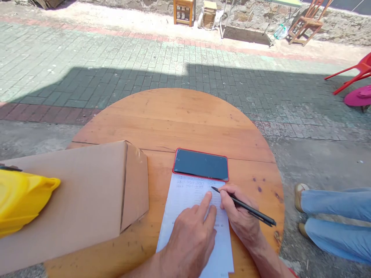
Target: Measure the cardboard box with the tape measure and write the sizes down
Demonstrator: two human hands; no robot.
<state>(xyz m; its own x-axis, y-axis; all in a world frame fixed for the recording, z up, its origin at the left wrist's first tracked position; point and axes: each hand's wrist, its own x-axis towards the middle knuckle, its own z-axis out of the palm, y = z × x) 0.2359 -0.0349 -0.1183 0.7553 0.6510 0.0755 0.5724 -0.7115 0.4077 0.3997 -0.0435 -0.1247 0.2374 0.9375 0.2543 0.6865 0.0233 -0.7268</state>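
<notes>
My right hand [242,212] grips a black pen [252,209], its tip at the written lines near the top right of a white sheet of paper [171,227]. Flat on that sheet rests my left hand [193,231], its index finger stretched toward the pen tip and nothing held in it. Rows of small handwriting show along the paper's upper part; I cannot read them. A smartphone [201,164] in a red case lies across the top edge of the sheet, its screen dark.
A cardboard box [87,193] covers the left side of the round wooden table [179,116], with a yellow object [23,199] on it. To the right, a person's legs in jeans [339,204] are beside the table. Chairs, one a red chair [359,71], stand beyond on the paving.
</notes>
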